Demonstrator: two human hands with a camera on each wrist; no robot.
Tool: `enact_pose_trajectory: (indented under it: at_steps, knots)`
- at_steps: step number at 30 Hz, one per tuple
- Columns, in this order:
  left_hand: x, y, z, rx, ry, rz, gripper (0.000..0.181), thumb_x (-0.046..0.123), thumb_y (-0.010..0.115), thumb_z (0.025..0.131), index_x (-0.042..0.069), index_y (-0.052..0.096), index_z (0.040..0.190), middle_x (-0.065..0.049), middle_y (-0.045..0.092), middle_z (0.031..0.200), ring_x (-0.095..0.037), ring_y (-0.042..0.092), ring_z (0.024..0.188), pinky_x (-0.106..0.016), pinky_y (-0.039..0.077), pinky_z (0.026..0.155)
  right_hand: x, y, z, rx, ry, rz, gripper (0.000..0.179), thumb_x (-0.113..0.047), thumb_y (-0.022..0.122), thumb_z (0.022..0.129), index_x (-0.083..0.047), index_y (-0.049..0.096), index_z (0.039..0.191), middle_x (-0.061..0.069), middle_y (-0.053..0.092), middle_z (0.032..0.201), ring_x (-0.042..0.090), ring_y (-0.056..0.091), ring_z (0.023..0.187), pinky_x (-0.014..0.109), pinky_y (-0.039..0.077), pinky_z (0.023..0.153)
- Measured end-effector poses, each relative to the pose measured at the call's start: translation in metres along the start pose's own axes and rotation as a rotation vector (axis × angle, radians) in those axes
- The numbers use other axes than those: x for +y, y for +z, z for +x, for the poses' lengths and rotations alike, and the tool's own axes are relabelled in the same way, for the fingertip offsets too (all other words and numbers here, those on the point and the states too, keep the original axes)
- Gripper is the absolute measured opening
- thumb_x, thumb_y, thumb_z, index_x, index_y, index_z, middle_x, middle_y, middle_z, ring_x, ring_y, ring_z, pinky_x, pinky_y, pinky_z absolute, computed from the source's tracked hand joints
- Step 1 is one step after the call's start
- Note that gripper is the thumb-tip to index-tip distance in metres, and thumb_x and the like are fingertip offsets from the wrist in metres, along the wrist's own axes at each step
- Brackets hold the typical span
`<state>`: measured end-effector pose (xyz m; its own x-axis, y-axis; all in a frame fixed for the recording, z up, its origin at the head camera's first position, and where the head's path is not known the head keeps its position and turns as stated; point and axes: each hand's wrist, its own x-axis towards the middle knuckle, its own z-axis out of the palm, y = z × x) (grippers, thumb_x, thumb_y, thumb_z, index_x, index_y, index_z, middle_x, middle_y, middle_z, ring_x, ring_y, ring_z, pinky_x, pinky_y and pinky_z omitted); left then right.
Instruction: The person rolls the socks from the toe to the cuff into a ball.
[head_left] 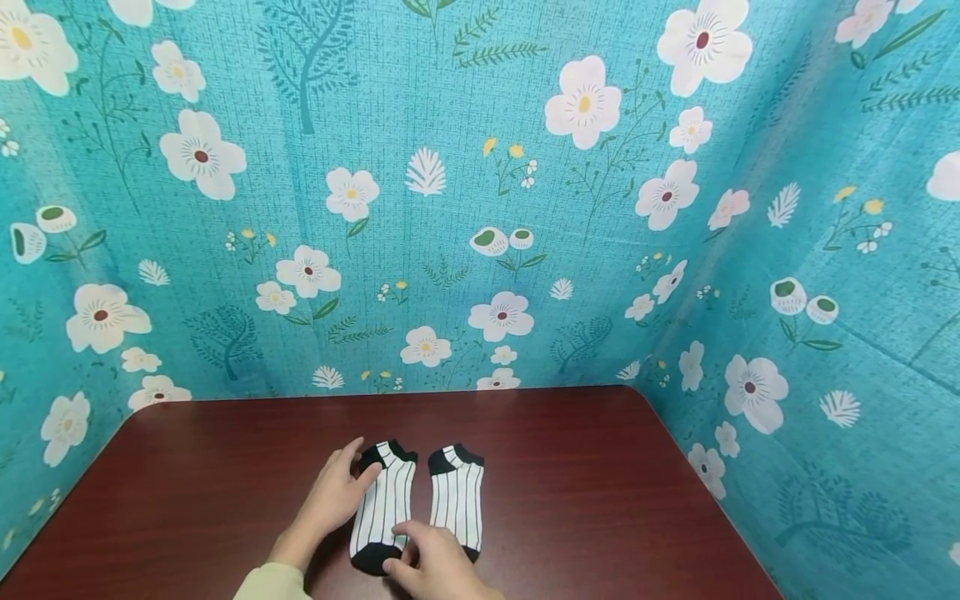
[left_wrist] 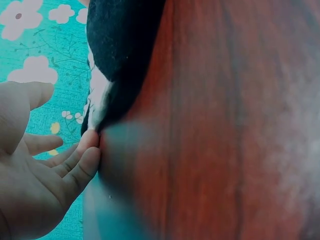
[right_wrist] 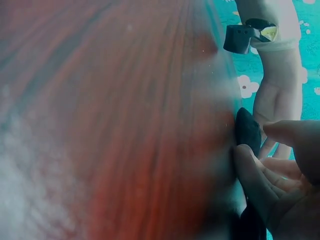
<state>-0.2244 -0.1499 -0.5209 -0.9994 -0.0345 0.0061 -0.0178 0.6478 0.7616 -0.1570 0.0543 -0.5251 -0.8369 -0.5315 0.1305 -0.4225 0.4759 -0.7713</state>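
Two low-cut socks, white with thin black stripes and black cuffs, heels and toes, lie flat side by side: a left sock (head_left: 388,502) and a right sock (head_left: 458,497). My left hand (head_left: 337,487) is at the upper left edge of the left sock, thumb spread from the fingers. In the left wrist view, its fingertips (left_wrist: 90,157) touch the table beside the black part. My right hand (head_left: 441,562) is over the toe ends and covers part of the right sock. In the right wrist view, its thumb and fingers stand apart around the black toe (right_wrist: 248,131).
The socks lie on a dark red-brown wooden table (head_left: 217,475) with rounded far corners. A teal flowered cloth (head_left: 420,275) hangs behind and along the sides. A black device (right_wrist: 238,39) is strapped near the left sleeve.
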Motion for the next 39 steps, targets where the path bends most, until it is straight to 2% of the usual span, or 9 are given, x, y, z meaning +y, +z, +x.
enact_pose_trajectory:
  at_steps: [7, 14, 21, 27, 31, 34, 39]
  knots:
    - [-0.001, 0.001, 0.002, 0.002, 0.014, 0.016, 0.064, 0.028, 0.062, 0.1, -0.003, 0.038, 0.15, -0.027, 0.05, 0.136, -0.042, 0.052, 0.123, -0.061, 0.041, 0.099, 0.002, 0.002, 0.003, 0.001, -0.045, -0.16, 0.03, -0.02, 0.075, 0.09, -0.004, 0.068, 0.114, -0.019, 0.053, 0.066, -0.008, 0.047, 0.06, 0.013, 0.043, 0.061]
    - [-0.002, 0.003, 0.005, 0.006, 0.019, 0.031, 0.061, 0.027, 0.062, 0.1, -0.005, 0.041, 0.148, -0.027, 0.049, 0.136, -0.042, 0.053, 0.122, -0.061, 0.041, 0.099, 0.003, 0.003, 0.005, -0.019, -0.018, -0.156, 0.026, -0.021, 0.076, 0.09, -0.005, 0.07, 0.11, -0.018, 0.054, 0.067, -0.007, 0.047, 0.061, 0.015, 0.043, 0.06]
    - [-0.004, 0.002, 0.007, 0.012, 0.02, 0.03, 0.055, 0.024, 0.059, 0.101, -0.004, 0.043, 0.146, -0.025, 0.052, 0.129, -0.041, 0.056, 0.116, -0.06, 0.044, 0.093, 0.001, 0.005, 0.006, 0.0, -0.048, -0.226, 0.019, -0.019, 0.078, 0.088, -0.008, 0.071, 0.103, -0.017, 0.054, 0.064, -0.007, 0.046, 0.06, 0.015, 0.042, 0.061]
    - [-0.006, 0.004, 0.012, 0.038, 0.013, 0.045, 0.046, 0.019, 0.058, 0.101, -0.005, 0.051, 0.141, -0.019, 0.057, 0.116, -0.032, 0.059, 0.1, -0.053, 0.047, 0.086, 0.004, 0.007, 0.006, 0.03, -0.067, -0.231, 0.015, -0.014, 0.078, 0.087, -0.009, 0.071, 0.1, -0.018, 0.053, 0.064, -0.008, 0.045, 0.061, 0.013, 0.041, 0.061]
    - [-0.007, 0.003, 0.015, 0.056, 0.018, 0.056, 0.038, 0.014, 0.059, 0.1, -0.004, 0.059, 0.133, -0.011, 0.057, 0.099, -0.024, 0.053, 0.085, -0.044, 0.045, 0.074, 0.006, 0.009, 0.007, 0.047, -0.08, -0.24, 0.014, -0.014, 0.078, 0.087, -0.01, 0.071, 0.099, -0.017, 0.053, 0.065, -0.008, 0.046, 0.061, 0.013, 0.041, 0.062]
    - [-0.008, 0.003, 0.016, 0.067, 0.019, 0.049, 0.032, 0.011, 0.059, 0.1, -0.002, 0.063, 0.129, -0.008, 0.057, 0.092, -0.022, 0.051, 0.079, -0.041, 0.042, 0.069, 0.005, 0.009, 0.008, 0.041, -0.058, -0.217, 0.013, -0.013, 0.078, 0.087, -0.011, 0.071, 0.098, -0.017, 0.054, 0.065, -0.008, 0.047, 0.061, 0.014, 0.042, 0.061]
    - [-0.01, 0.003, 0.018, 0.097, 0.018, 0.022, 0.022, 0.009, 0.06, 0.099, 0.003, 0.068, 0.118, -0.005, 0.062, 0.089, -0.02, 0.054, 0.077, -0.04, 0.045, 0.068, 0.004, 0.008, 0.008, 0.03, -0.008, -0.166, 0.012, -0.012, 0.078, 0.087, -0.011, 0.071, 0.097, -0.016, 0.054, 0.066, -0.007, 0.048, 0.06, 0.015, 0.043, 0.06]
